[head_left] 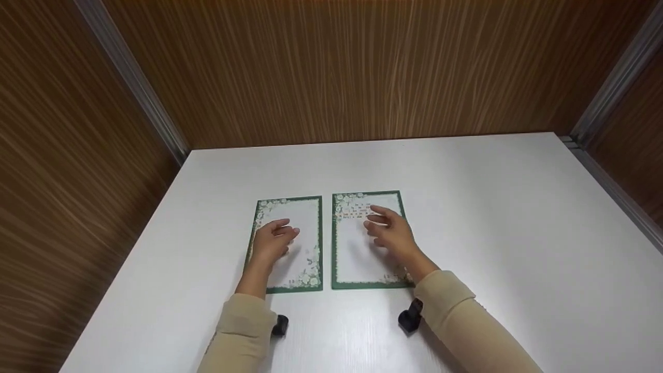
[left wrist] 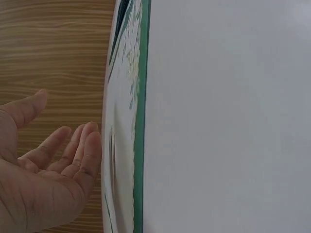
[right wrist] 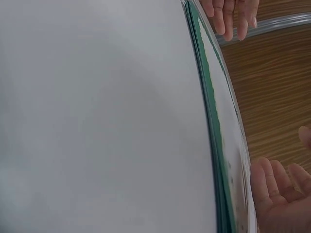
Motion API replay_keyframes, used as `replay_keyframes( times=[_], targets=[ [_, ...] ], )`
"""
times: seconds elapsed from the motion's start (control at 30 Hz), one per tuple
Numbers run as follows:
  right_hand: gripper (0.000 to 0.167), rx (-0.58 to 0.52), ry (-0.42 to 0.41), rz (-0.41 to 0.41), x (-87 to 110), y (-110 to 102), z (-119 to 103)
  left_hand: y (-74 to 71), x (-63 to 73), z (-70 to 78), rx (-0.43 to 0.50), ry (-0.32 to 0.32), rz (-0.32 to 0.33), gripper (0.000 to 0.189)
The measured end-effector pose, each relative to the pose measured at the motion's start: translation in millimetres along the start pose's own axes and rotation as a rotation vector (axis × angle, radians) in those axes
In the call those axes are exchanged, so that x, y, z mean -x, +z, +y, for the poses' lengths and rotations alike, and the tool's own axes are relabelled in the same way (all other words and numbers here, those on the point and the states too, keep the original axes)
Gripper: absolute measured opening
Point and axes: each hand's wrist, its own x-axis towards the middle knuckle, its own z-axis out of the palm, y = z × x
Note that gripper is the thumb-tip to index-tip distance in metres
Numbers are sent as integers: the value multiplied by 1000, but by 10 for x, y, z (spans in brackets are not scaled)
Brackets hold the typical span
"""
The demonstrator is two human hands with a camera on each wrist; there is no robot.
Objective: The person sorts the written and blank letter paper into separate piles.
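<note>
Three tall panels of brown wood-grain [head_left: 331, 72] are set around a smooth white rectangular table [head_left: 507, 233], perhaps so that the working place is closed off. From the near side, two beige cloth sleeves [head_left: 471, 321] are stretched forward, with cuffs folded back, probably so that the wrists are not covered. Near the table's middle, a white rectangular left sheet with green flowered border [head_left: 306, 238] and a similarly decorated right sheet [head_left: 357, 254] are laid flat, side by side; by the narrow gap they can be handled separately, it seems. Several layered edges are shown at the right sheet, so a thin stack may be judged. The left hand [head_left: 272, 241] is held above the left sheet, the right hand [head_left: 393, 235] above the right sheet; in both, the fingers are loosely bent, moderately spread, and nothing is gripped. By this position each sheet is brought within easy reach. Two black blocky devices [head_left: 410, 318] are worn at the wrists, likely for filming. Smallest, coloured print [head_left: 353, 211] on the right sheet cannot be read.
</note>
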Motion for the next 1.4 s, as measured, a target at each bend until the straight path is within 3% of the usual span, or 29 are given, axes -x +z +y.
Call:
replay_keyframes(
  times=[0.43, 0.6, 0.77, 1.4],
  targets=[
    [56, 131, 9, 59, -40, -362, 50, 335, 15, 101, 24, 14, -80, 46],
    [56, 115, 12, 70, -11, -495, 69, 445, 28, 133, 19, 24, -123, 47],
    [55, 105, 22, 77, 14, -590, 84, 544, 17, 156, -20, 1, -123, 47],
    [53, 121, 55, 83, 27, -728, 111, 657, 37, 169, -59, -42, -202, 52]
  ],
)
